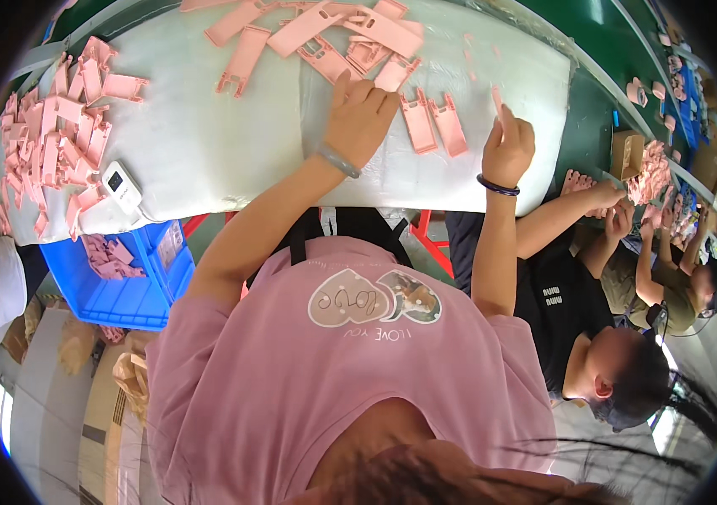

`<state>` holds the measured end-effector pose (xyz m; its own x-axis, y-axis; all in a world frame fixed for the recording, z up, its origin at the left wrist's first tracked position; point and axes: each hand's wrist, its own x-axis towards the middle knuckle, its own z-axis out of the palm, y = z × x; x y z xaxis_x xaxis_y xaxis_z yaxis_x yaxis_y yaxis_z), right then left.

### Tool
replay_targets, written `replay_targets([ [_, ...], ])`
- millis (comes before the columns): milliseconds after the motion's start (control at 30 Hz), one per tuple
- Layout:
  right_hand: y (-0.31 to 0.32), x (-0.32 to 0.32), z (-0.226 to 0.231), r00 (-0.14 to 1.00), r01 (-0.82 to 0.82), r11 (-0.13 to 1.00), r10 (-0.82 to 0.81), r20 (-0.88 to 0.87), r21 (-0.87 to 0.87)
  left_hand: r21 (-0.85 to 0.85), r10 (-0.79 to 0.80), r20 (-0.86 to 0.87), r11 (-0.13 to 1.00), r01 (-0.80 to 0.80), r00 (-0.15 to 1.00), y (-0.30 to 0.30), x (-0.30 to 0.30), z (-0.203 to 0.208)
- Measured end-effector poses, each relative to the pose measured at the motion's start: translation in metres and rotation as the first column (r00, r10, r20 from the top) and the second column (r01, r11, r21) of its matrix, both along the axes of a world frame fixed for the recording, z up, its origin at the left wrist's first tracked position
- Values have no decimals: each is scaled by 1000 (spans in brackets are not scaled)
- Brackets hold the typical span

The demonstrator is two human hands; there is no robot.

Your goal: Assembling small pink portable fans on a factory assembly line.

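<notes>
My left hand (362, 124) is at the near edge of a loose heap of flat pink plastic parts (306, 32), its fingers bent and apart. A pink plastic part (395, 74) lies right by its fingertips; whether they touch it is hard to tell. My right hand (507, 150) is closed in a pinch on a small, thin pink plastic piece (497, 100) that stands up from the fingers. Between my hands, two slotted pink parts (432, 124) lie side by side on the pale table covering (232, 160).
On the left lies a big pile of pink parts (55, 143) beside a white handheld device (122, 187). Below the table edge, a blue bin (81, 290) holds more pink parts. Tiny pink pieces (470, 55) lie at the far right. Co-workers (573, 278) sit to my right.
</notes>
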<state>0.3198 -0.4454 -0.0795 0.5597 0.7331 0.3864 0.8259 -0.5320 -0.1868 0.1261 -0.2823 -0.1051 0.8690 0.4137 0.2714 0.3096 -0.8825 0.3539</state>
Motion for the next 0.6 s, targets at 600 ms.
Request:
replay_targets([
  [600,-33,-68,-26,894,-264,962,269,-357,65,-222,268,-40,937,-270,963,-93,-38,12],
])
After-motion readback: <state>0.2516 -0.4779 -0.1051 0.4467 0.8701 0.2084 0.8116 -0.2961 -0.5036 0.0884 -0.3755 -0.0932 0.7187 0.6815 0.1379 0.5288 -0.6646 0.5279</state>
